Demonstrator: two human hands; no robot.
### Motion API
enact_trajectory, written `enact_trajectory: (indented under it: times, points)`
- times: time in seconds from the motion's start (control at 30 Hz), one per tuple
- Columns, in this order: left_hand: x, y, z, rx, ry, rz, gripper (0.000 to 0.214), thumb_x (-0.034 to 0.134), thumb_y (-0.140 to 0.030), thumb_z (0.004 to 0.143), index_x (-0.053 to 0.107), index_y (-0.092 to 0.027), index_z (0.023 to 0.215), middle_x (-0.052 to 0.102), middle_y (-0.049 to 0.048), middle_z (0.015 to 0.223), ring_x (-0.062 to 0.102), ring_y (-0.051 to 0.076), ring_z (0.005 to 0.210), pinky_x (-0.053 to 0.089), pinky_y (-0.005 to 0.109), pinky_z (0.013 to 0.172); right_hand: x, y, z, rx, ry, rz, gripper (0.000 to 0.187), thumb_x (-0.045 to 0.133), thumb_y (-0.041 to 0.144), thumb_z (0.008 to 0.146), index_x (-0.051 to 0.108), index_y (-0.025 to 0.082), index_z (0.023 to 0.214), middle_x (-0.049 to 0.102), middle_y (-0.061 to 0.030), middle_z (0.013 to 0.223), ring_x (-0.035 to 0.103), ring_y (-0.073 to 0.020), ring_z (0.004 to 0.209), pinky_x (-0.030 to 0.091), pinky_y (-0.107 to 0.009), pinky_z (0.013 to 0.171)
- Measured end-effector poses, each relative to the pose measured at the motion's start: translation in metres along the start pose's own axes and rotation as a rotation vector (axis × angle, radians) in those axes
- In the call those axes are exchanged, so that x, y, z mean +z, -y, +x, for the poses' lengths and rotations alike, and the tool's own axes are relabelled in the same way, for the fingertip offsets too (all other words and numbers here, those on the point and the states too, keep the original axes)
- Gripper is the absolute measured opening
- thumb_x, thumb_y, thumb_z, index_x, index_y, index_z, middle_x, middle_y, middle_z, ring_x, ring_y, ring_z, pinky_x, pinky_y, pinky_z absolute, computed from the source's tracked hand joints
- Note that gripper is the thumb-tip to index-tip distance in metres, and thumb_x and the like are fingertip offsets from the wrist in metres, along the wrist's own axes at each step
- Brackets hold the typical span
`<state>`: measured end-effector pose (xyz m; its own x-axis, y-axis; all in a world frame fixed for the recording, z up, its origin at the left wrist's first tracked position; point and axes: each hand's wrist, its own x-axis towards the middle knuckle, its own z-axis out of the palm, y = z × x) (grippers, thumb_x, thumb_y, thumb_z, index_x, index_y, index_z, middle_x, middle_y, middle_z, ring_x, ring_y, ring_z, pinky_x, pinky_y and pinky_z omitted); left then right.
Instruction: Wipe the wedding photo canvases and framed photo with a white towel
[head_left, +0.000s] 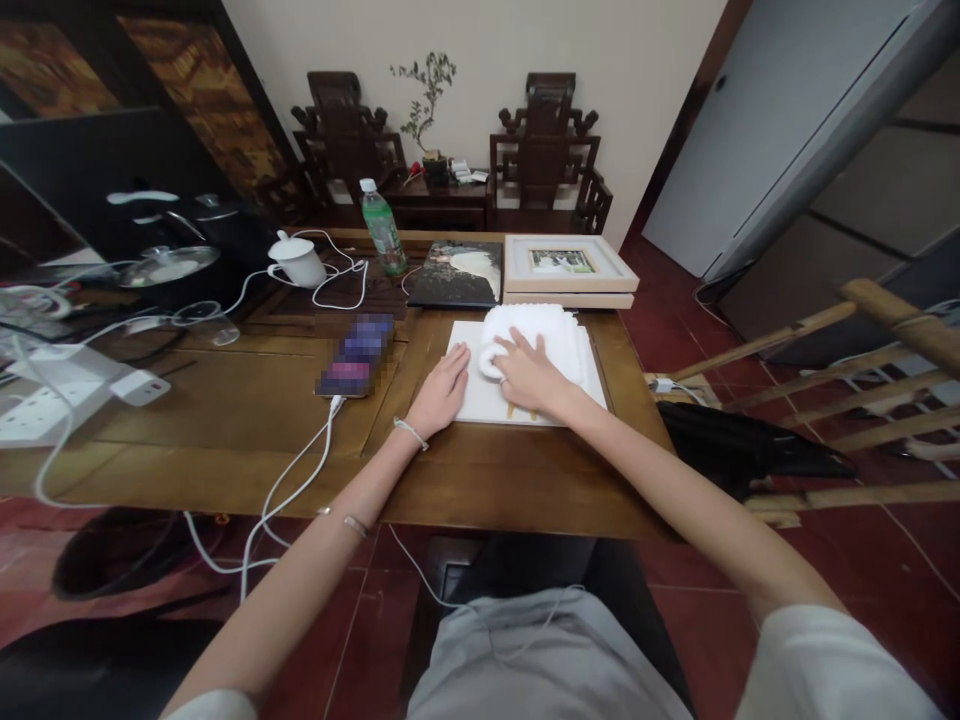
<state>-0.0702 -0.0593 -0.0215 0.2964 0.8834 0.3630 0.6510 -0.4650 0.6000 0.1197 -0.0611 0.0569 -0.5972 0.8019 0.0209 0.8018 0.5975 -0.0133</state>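
A flat white board (472, 400) lies on the wooden table in front of me. My left hand (442, 388) rests flat on its left edge, fingers together and stretched out, holding nothing. On top of the board is a thick folded white towel (544, 325), its left side curled into a rounded fold. My right hand (527, 372) grips the towel from above, some fingers spread over it and others tucked at the fold. Small tan marks show on the board just below this hand. The towel and hand hide much of the board's middle.
Behind the board are stacked light-wood picture frames (630, 280) and a dark picture panel (457, 290). A green-labelled bottle (384, 230), lidded white cup (300, 262), and phone (355, 355) on a white cable stand left. A power strip (52, 395) lies far left; a bamboo rack (810, 330) is right.
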Motion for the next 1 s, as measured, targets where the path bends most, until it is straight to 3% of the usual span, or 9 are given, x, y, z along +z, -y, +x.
enact_trajectory:
  times: [0.23, 0.33, 0.43, 0.63, 0.73, 0.87, 1.0]
  points:
    - [0.001, 0.000, 0.001, 0.011, 0.027, 0.030, 0.050, 0.034, -0.029, 0.094, 0.049, -0.007, 0.138, 0.042, 0.0168, 0.149, 0.032, 0.026, 0.142, 0.024, 0.047, 0.119, -0.002, 0.045, -0.071, -0.110, 0.079, 0.042, 0.040, 0.047, 0.009, 0.077, 0.070, 0.013, 0.110, 0.035, -0.0199, 0.152, 0.016, -0.0458, 0.142, 0.020, -0.075, 0.104]
    - [0.000, -0.002, 0.001, 0.005, 0.031, 0.040, 0.051, 0.033, -0.026, 0.094, 0.048, -0.004, 0.137, 0.042, 0.0184, 0.148, 0.032, 0.027, 0.142, 0.023, 0.047, 0.119, -0.004, 0.054, -0.085, -0.156, 0.093, 0.064, 0.037, 0.047, 0.011, 0.077, 0.071, 0.013, 0.106, 0.036, -0.0198, 0.151, 0.018, -0.0458, 0.142, 0.021, -0.075, 0.104]
    - [0.000, 0.000, 0.001, 0.004, 0.037, 0.031, 0.050, 0.034, -0.026, 0.094, 0.048, -0.007, 0.138, 0.042, 0.0169, 0.149, 0.032, 0.026, 0.143, 0.022, 0.046, 0.119, -0.005, 0.045, -0.075, -0.128, 0.096, 0.071, 0.042, 0.047, 0.009, 0.076, 0.069, 0.014, 0.112, 0.037, -0.0176, 0.151, 0.018, -0.0427, 0.143, 0.022, -0.072, 0.105]
    - [0.001, -0.001, 0.001, -0.009, 0.009, -0.014, 0.049, 0.036, -0.032, 0.095, 0.051, -0.011, 0.136, 0.043, 0.0138, 0.149, 0.033, 0.026, 0.142, 0.023, 0.046, 0.119, -0.002, 0.008, -0.014, -0.009, 0.021, 0.031, 0.047, 0.044, 0.010, 0.080, 0.062, 0.014, 0.122, 0.040, -0.0167, 0.149, 0.022, -0.0408, 0.141, 0.026, -0.072, 0.103]
    - [-0.002, -0.008, 0.000, -0.059, -0.058, -0.097, 0.052, 0.034, -0.039, 0.097, 0.052, -0.010, 0.135, 0.047, 0.0145, 0.146, 0.039, 0.025, 0.139, 0.025, 0.044, 0.118, 0.001, 0.008, 0.006, 0.057, -0.026, 0.003, 0.046, 0.043, 0.011, 0.081, 0.061, 0.014, 0.124, 0.043, -0.0173, 0.147, 0.025, -0.0419, 0.139, 0.026, -0.074, 0.101]
    - [-0.008, -0.016, -0.002, -0.130, -0.226, -0.288, 0.057, 0.025, -0.047, 0.100, 0.048, -0.012, 0.139, 0.047, 0.0118, 0.146, 0.042, 0.021, 0.137, 0.028, 0.040, 0.117, -0.001, 0.031, 0.001, -0.052, 0.004, 0.027, 0.045, 0.044, 0.010, 0.080, 0.064, 0.014, 0.120, 0.042, -0.0164, 0.148, 0.023, -0.0426, 0.140, 0.022, -0.074, 0.103]
    - [-0.009, -0.017, -0.001, -0.143, -0.276, -0.340, 0.064, 0.016, -0.051, 0.100, 0.046, -0.012, 0.141, 0.044, 0.0107, 0.148, 0.040, 0.022, 0.138, 0.025, 0.041, 0.118, -0.012, 0.053, -0.034, -0.270, 0.098, 0.089, 0.042, 0.046, 0.008, 0.077, 0.067, 0.013, 0.113, 0.043, -0.0161, 0.148, 0.022, -0.0405, 0.142, 0.021, -0.071, 0.106]
